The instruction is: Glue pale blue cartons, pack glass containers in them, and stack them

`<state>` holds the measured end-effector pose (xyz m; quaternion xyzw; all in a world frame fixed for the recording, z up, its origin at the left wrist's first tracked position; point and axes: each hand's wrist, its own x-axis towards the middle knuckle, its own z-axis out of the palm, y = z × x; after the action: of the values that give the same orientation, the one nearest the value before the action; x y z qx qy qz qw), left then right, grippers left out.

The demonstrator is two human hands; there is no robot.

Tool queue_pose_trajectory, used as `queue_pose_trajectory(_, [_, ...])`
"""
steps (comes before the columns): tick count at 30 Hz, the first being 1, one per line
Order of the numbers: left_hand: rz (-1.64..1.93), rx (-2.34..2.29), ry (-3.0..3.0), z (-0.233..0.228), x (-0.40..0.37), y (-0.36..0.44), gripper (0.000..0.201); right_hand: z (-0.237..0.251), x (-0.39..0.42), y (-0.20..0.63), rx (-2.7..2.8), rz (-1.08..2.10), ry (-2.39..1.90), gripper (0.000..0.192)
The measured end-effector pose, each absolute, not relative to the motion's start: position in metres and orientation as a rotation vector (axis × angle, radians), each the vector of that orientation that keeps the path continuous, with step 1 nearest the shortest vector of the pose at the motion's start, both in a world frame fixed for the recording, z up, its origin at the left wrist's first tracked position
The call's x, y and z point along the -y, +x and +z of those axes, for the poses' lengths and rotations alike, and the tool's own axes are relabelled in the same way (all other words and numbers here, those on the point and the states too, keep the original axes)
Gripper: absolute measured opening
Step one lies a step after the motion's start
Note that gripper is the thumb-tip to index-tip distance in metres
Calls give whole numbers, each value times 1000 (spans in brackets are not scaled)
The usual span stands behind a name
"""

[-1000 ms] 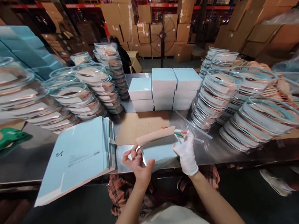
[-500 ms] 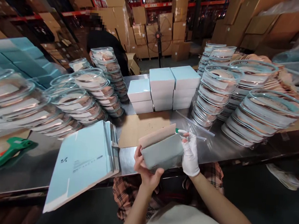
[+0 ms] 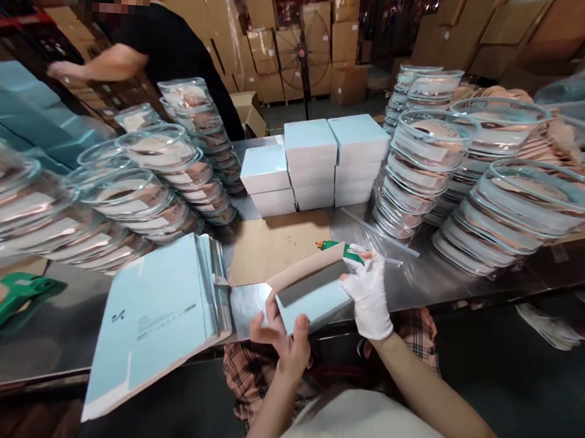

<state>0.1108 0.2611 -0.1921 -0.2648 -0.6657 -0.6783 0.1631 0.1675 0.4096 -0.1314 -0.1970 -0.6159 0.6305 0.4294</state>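
A light-blue box (image 3: 316, 304) with a raised brown flap tilts in front of me at the table's edge. My left hand (image 3: 286, 342) supports its left end, with the thumb on the blue face and the other fingers behind. In a white glove with bare fingertips, my right hand (image 3: 370, 294) is closed around a green glue gun (image 3: 353, 252) and touches the box's right end. The orange nozzle points left behind the flap; the handle is hidden. To the left lies a pile of flat blue cartons (image 3: 153, 309).
Small boxes (image 3: 311, 140) are stacked beyond a cardboard sheet (image 3: 270, 247). Stacks of clear-rimmed round containers stand left (image 3: 143, 198) and right (image 3: 417, 161). A clear stick (image 3: 381, 233) and another green glue gun (image 3: 16, 296) lie on the table. A person (image 3: 179, 51) stands behind.
The box has tilted, bringing its lit blue face into view and uncovering the glue gun's nozzle. My left fingers have spread somewhat. The person behind has turned, with an arm reaching left.
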Motion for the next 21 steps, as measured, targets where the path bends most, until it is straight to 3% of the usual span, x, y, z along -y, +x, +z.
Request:
queue_pose_trajectory(2, [-1799, 1878, -862, -189, -254, 104, 33, -134, -424, 174, 1643, 1552, -337, 42])
queue_pose_trajectory(6, [-1640, 1946, -1073, -185, -239, 81, 55, -143, -452, 182, 2044, 1410, -47, 71])
queue_pose_trajectory(10, [-1640, 1949, -1117, -191, -245, 67, 63, -155, -453, 175, 2051, 1273, -94, 71])
queue_pose_trajectory(13, [-1654, 1834, -1049, -196, -245, 74, 54, -166, -448, 180, 2033, 1248, -80, 79])
queue_pose_trajectory(16, [-1642, 1815, -976, -198, -223, 92, 41, -173, -454, 201, 2004, 1169, -440, 77])
queue_pose_trajectory(21, [-1861, 2214, -736, -200, -189, 116, 40, -159, -472, 216, 2406, 915, -1386, 48])
